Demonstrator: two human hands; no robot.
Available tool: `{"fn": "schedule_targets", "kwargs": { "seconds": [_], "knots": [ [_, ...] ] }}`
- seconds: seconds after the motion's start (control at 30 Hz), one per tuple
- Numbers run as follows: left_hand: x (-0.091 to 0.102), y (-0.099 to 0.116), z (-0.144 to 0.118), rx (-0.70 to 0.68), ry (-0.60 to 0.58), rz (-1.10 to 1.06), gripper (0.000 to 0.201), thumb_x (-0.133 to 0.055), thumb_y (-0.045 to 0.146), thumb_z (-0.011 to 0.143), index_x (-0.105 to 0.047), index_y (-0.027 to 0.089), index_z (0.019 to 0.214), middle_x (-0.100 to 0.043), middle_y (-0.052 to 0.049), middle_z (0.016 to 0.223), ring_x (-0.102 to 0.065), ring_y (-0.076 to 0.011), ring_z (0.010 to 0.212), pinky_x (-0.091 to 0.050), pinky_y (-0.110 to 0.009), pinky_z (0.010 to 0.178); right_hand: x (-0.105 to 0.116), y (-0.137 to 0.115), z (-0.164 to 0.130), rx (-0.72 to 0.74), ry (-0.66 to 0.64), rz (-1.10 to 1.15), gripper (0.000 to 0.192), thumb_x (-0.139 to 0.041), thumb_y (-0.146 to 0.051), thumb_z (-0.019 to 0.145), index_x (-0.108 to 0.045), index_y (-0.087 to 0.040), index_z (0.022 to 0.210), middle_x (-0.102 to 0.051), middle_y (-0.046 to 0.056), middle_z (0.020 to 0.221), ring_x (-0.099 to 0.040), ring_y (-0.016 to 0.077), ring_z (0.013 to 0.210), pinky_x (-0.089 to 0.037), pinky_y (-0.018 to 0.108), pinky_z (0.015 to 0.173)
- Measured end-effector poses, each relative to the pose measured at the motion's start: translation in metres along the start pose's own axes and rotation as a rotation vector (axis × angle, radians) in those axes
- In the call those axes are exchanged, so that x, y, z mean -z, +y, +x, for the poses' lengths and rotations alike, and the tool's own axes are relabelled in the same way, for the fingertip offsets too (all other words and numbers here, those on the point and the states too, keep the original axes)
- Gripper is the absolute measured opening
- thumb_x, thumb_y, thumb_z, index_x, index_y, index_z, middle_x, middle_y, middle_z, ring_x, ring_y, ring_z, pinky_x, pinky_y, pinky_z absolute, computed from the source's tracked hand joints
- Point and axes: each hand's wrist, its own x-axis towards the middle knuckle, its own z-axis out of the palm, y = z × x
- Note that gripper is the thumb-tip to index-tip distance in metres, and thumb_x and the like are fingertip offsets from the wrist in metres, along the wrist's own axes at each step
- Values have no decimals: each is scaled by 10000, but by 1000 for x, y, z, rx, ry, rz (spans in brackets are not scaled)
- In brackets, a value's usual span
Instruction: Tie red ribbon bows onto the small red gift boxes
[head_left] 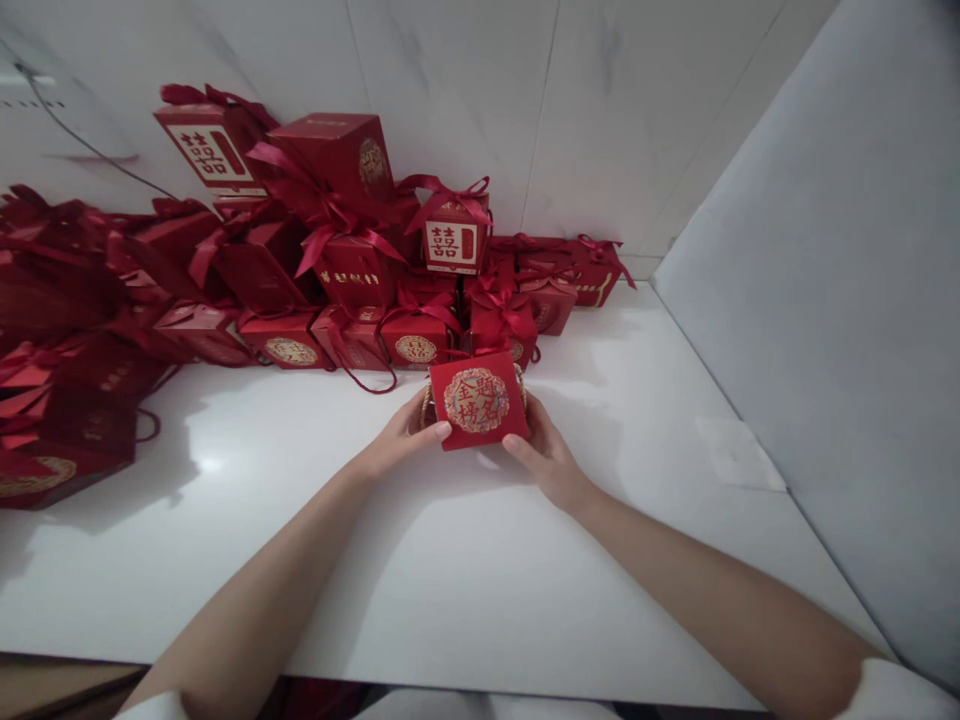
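Note:
Between my two hands is a small red gift box [478, 402] with a round gold emblem and Chinese characters on the face toward me. Twisted gold cord shows at both of its sides. My left hand [417, 432] grips its left side, thumb on the lower left corner. On the right side my right hand [549, 452] holds it, thumb at the lower right edge. The other fingers of both hands are mostly hidden behind the box. Just behind it stands a red box with a ribbon bow [501, 318].
Red gift boxes with ribbons [352, 270] are stacked along the tiled wall [465, 90]. More dark red boxes [75, 420] crowd the left of the white table [465, 580]. A pale panel [840, 300] bounds the right side, with a white paper-like patch [739, 455] by its base.

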Motion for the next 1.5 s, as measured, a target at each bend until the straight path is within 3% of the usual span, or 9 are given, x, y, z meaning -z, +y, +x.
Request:
{"fn": "schedule_targets", "kwargs": {
  "seconds": [1.5],
  "knots": [
    [-2,1,0,6,-6,21,756,-700,451,825,-400,203,1474,-455,-137,1502,-422,-378,1374,-380,-477,1133,1,-2,0,-24,5,-32,738,-703,-478,840,-348,-260,1449,-504,105,1451,-447,281,1361,-416,486,1119]
  ]
}}
